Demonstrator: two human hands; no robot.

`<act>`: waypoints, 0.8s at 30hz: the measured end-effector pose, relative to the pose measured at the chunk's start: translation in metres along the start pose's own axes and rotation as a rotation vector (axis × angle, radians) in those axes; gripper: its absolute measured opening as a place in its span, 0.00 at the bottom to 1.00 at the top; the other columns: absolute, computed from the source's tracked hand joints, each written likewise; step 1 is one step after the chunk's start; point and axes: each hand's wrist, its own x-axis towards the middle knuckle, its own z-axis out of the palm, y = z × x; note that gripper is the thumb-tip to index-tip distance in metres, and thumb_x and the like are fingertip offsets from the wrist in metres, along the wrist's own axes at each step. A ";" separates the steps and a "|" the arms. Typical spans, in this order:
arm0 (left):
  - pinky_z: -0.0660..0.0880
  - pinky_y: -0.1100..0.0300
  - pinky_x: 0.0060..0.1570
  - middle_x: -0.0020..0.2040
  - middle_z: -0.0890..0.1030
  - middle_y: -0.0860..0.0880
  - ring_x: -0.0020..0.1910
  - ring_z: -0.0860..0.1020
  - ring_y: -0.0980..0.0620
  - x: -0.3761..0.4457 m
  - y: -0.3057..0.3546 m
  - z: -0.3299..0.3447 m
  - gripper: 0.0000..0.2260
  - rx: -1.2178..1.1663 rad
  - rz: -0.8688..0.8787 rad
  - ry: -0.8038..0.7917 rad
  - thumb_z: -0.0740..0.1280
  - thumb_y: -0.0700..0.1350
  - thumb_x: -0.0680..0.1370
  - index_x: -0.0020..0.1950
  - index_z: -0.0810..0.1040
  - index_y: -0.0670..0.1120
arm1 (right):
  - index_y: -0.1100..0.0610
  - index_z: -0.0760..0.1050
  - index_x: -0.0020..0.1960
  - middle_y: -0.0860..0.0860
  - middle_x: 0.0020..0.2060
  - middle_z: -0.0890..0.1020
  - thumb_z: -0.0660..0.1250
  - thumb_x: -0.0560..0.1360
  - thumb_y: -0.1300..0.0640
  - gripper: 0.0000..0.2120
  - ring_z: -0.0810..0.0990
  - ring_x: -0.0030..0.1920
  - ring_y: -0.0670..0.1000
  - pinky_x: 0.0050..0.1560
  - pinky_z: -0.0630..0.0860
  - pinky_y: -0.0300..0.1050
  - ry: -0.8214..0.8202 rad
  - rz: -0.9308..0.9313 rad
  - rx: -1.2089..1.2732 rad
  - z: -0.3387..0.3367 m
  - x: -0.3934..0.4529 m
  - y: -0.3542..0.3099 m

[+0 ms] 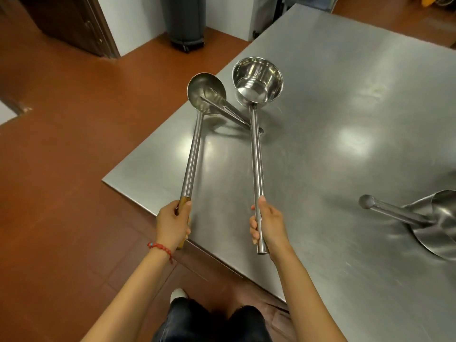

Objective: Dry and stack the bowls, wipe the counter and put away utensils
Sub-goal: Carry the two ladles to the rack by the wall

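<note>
— Holding a utensil in each hand, is that where things are standing?

— Yes. The left hand (172,224) is gripping the wooden end of a long ladle (206,91), and the right hand (267,222) is wrapping round the steel handle of a deep dipper (257,79). Both heads are hanging over the far left corner of the tabletop (345,144), so the putting-away seems to be getting under way.

— Anything still lying about?

— A third utensil (232,112) is lying beneath those two; it may be a funnel or scoop, though the view is not making that plain. A metal scoop (434,218) is resting at the right edge.

— And the bowls, the wiping?

— No bowls or cloth are showing. The surface is looking streaky, so I am judging that the wiping is unconfirmed and at least two utensils are waiting.
</note>
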 end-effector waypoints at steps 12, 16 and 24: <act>0.69 0.53 0.27 0.28 0.73 0.37 0.27 0.71 0.41 0.050 0.010 -0.062 0.13 0.335 0.284 0.054 0.64 0.45 0.76 0.37 0.73 0.36 | 0.59 0.72 0.46 0.52 0.23 0.70 0.54 0.80 0.46 0.17 0.66 0.16 0.46 0.17 0.66 0.36 0.054 -0.060 0.013 0.051 -0.002 -0.018; 0.59 0.62 0.24 0.25 0.69 0.48 0.26 0.68 0.47 0.058 0.011 -0.075 0.09 0.475 0.381 0.088 0.65 0.44 0.76 0.39 0.74 0.40 | 0.59 0.71 0.45 0.53 0.24 0.70 0.53 0.80 0.46 0.17 0.67 0.16 0.46 0.17 0.66 0.35 0.064 -0.065 0.012 0.058 -0.004 -0.021; 0.58 0.63 0.23 0.23 0.67 0.53 0.24 0.67 0.54 0.069 0.011 -0.086 0.11 0.538 0.426 0.094 0.64 0.46 0.76 0.36 0.72 0.43 | 0.57 0.71 0.44 0.53 0.24 0.71 0.53 0.80 0.47 0.16 0.67 0.17 0.45 0.17 0.66 0.35 0.069 -0.075 -0.008 0.057 -0.007 -0.021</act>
